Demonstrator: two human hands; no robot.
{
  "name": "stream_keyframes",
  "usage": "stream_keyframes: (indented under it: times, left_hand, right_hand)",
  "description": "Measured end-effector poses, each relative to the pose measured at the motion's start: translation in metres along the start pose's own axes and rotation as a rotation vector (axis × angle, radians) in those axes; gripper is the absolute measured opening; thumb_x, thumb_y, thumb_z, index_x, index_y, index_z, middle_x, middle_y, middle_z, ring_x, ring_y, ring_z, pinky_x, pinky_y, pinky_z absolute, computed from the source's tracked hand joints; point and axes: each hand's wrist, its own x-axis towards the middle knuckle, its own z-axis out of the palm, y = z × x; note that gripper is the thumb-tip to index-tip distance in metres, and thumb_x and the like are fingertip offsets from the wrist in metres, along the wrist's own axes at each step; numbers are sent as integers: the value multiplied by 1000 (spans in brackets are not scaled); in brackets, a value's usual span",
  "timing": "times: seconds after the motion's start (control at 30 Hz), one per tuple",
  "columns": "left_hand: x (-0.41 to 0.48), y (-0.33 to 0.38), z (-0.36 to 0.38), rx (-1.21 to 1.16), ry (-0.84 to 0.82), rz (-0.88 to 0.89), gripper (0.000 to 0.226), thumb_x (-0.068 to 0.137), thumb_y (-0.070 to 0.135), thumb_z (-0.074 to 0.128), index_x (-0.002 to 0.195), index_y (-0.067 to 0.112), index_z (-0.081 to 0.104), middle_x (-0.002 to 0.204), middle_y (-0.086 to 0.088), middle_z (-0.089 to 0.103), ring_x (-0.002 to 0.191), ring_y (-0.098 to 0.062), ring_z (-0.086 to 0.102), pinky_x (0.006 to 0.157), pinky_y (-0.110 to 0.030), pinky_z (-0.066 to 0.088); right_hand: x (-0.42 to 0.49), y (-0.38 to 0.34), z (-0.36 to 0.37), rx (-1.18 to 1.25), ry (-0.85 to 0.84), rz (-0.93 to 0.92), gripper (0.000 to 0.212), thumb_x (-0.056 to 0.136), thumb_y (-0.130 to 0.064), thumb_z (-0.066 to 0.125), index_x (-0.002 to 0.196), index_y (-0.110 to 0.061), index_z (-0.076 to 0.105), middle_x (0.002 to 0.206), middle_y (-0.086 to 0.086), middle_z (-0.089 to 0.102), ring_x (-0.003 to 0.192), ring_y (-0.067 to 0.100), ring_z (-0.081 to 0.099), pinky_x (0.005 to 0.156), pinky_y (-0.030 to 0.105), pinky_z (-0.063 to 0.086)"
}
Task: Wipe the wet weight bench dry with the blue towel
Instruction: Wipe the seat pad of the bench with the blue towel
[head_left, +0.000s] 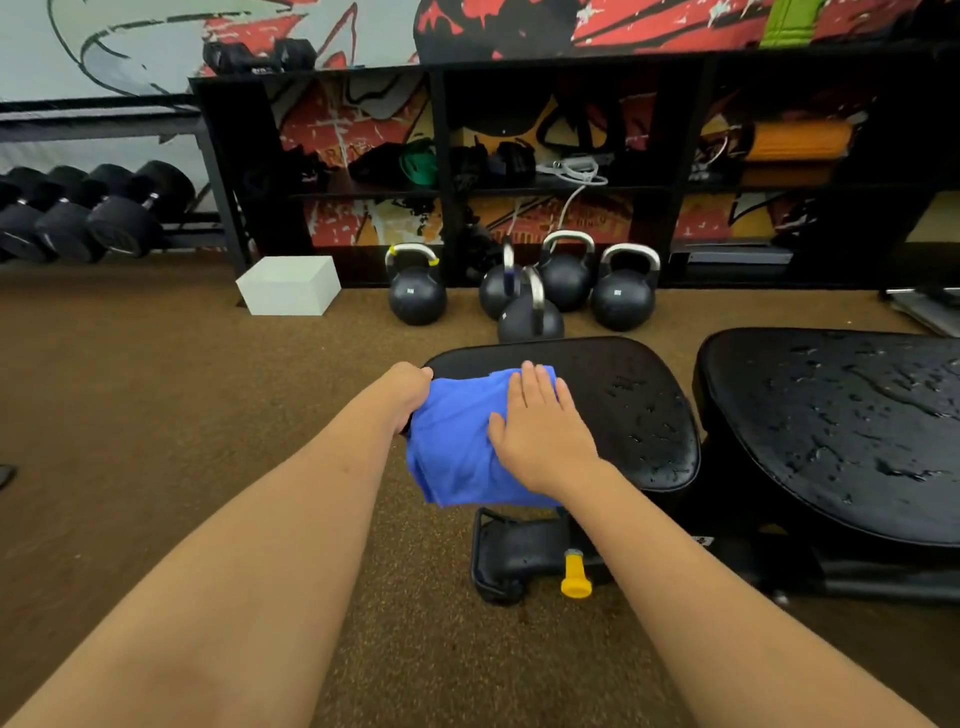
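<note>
The blue towel lies over the left end of the bench's black seat pad, hanging off its near edge. My left hand grips the pad's left edge together with the towel's corner. My right hand lies flat on the towel, fingers together, pressing it onto the pad. Water drops glisten on the seat pad's right part. The bench's larger back pad to the right is covered in drops and streaks.
Several black kettlebells stand on the brown floor just beyond the bench, beside a white box. A black shelf unit and a dumbbell rack line the wall. Under the seat are the bench's foot and a yellow knob.
</note>
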Motion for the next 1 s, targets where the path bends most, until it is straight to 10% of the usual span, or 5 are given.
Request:
stream_keyframes:
  times: [0.17, 0.33, 0.53, 1.0]
  left_hand:
    - [-1, -5, 2, -209, -113, -95, 29, 102, 31, 50, 85, 14, 65, 89, -10, 69, 77, -24, 64, 83, -39, 53]
    - [-5, -2, 2, -241, -88, -133, 32, 104, 21, 46, 79, 16, 66, 70, -6, 72, 66, -22, 62, 63, -32, 54]
    - [4, -2, 4, -125, 10, -34, 45, 100, 38, 50, 126, 2, 58, 127, -18, 62, 109, -36, 62, 100, -49, 49]
    - [-2, -5, 18, 12, 158, 58, 52, 108, 38, 30, 143, 3, 46, 144, -21, 47, 131, -36, 45, 102, -39, 34]
  right_hand:
    - [72, 13, -5, 43, 0, 11, 68, 102, -41, 20, 155, -2, 5, 164, 15, 2, 151, 26, -1, 123, 39, -1]
    - [93, 16, -3, 26, -31, 65, 70, 103, -45, 18, 154, 0, 4, 163, 18, 1, 151, 28, 0, 123, 41, 0]
    - [-8, 17, 0, 37, 19, -24, 70, 104, -47, 19, 155, -2, 3, 163, 16, 2, 151, 26, 0, 123, 39, 0]
    - [98, 35, -2, 33, -25, 61, 73, 102, -49, 17, 155, -1, 3, 164, 16, 0, 151, 26, -2, 123, 39, 0]
